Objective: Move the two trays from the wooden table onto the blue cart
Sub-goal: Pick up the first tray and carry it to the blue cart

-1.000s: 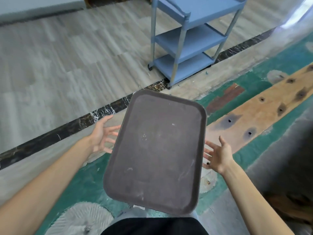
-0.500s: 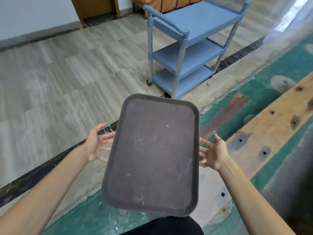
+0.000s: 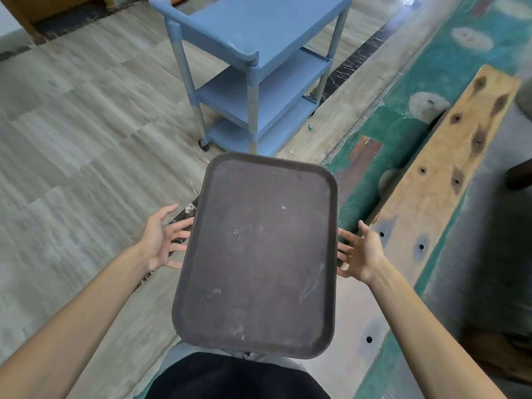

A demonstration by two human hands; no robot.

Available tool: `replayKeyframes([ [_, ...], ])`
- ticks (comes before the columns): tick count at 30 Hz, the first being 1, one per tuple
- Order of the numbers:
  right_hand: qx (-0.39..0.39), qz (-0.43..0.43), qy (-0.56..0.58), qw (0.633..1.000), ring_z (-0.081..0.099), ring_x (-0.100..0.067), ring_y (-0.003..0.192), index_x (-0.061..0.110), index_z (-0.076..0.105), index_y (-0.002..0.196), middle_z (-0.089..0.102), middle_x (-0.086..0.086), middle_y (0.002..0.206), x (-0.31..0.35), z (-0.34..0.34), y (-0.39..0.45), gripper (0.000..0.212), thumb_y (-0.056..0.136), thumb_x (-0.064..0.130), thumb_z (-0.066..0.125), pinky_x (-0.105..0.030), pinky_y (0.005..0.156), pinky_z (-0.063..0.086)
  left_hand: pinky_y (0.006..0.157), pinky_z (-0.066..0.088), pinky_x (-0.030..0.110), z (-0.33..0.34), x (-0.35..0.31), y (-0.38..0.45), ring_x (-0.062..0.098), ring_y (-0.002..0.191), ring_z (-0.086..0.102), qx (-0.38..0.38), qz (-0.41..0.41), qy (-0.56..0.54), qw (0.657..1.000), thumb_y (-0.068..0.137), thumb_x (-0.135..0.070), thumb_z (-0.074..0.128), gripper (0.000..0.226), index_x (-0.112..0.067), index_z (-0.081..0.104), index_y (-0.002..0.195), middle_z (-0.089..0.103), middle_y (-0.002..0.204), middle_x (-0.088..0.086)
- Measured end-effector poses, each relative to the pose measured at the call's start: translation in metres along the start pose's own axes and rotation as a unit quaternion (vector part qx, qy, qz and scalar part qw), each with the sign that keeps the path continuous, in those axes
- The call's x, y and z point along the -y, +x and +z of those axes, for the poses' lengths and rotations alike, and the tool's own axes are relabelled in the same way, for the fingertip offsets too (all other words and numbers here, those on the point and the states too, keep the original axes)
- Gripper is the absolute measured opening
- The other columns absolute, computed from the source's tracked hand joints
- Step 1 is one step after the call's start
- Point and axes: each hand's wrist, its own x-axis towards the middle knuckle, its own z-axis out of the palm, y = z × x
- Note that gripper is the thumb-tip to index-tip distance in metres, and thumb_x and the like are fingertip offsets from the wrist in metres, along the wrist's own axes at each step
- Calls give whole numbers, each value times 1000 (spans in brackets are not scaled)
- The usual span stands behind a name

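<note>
A dark brown rectangular tray (image 3: 259,254) is held level in front of me, its long side pointing away. My left hand (image 3: 162,240) supports its left edge with fingers spread underneath. On the opposite edge my right hand (image 3: 361,251) does the same. The blue cart (image 3: 259,30) with three shelves stands ahead on the floor, its top shelf bare. A second tray is not in view.
A pale wood-look floor (image 3: 72,125) spreads to the left. A dark marble strip (image 3: 354,64) runs diagonally past the cart. On the right lie a green painted surface (image 3: 403,125) and a light wooden plank (image 3: 449,168) with dark knots and holes.
The cart has come closer and larger in view as I walk toward it. The tray stays held between both hands in the same way.
</note>
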Motion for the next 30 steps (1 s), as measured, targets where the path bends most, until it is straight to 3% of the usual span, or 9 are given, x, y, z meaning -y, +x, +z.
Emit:
replayKeyframes([
  [4, -32, -9, 39, 999, 61, -22, 92, 24, 68, 116, 67, -6, 103, 36, 9, 28, 59, 93, 67, 34, -40, 72, 40, 80, 48, 48, 19, -63, 55, 27, 91, 63, 34, -18, 24, 999, 70, -77, 44, 76, -30, 70, 124, 67, 104, 4],
  [8, -76, -16, 65, 995, 59, -21, 87, 24, 67, 118, 65, -5, 97, 75, 23, 53, 58, 95, 64, 33, -39, 72, 39, 82, 47, 50, 40, -134, 109, 27, 94, 61, 73, -37, 43, 996, 73, -75, 42, 75, -27, 70, 124, 68, 95, 4],
  [14, -104, -35, 78, 991, 57, -20, 77, 22, 67, 117, 68, -3, 63, 155, 40, 75, 56, 97, 61, 32, -39, 70, 39, 104, 36, 69, 56, -225, 150, 36, 121, 58, 147, -91, -14, 985, 72, -73, 47, 82, -17, 69, 127, 67, 121, 11],
  [18, -110, -42, 71, 990, 55, -21, 74, 22, 67, 114, 66, -1, 52, 204, 47, 78, 55, 97, 60, 31, -39, 68, 37, 105, 28, 77, 65, -272, 170, 42, 132, 51, 188, -119, -21, 975, 67, -79, 50, 93, -14, 66, 132, 61, 139, 16],
  [25, -73, -53, 70, 993, 57, -23, 79, 19, 66, 122, 72, -7, 66, 278, 45, 87, 66, 92, 68, 33, -40, 67, 41, 99, 31, 83, 78, -347, 202, 47, 129, 54, 280, -133, -24, 951, 57, -80, 63, 104, -11, 63, 135, 57, 144, 19],
  [30, -46, -56, 69, 995, 60, -26, 91, 19, 66, 128, 68, -9, 100, 339, 46, 111, 73, 89, 71, 34, -40, 77, 45, 100, 26, 85, 104, -401, 219, 51, 130, 51, 281, -111, -6, 953, 56, -80, 65, 108, -11, 59, 139, 55, 145, 23],
])
